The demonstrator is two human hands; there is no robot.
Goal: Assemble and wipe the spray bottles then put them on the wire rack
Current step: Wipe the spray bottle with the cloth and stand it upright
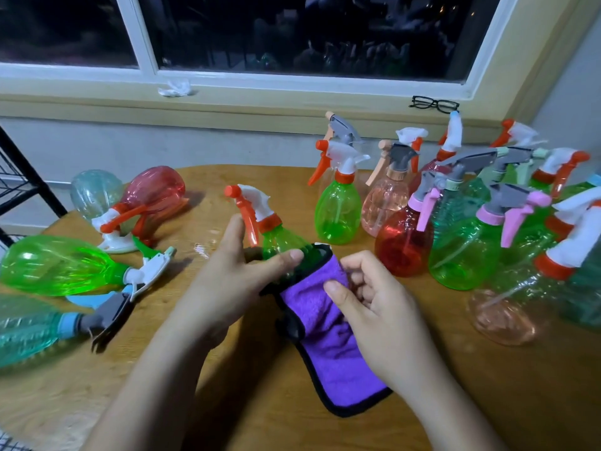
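Observation:
A green spray bottle (280,239) with a white and orange trigger head tilts away from me over the middle of the wooden table (422,385). My left hand (234,275) grips it by the neck, thumb across the front. A purple cloth (320,323) with a black border wraps the bottle's lower body and hangs toward me. My right hand (370,307) pinches the cloth against the bottle, fingers curled. A corner of the black wire rack (19,183) shows at the far left.
Several assembled bottles (455,229) stand crowded on the right side of the table. Several more bottles (61,265) lie on their sides at the left. Black glasses (434,104) and a crumpled white tissue (175,87) sit on the window sill behind.

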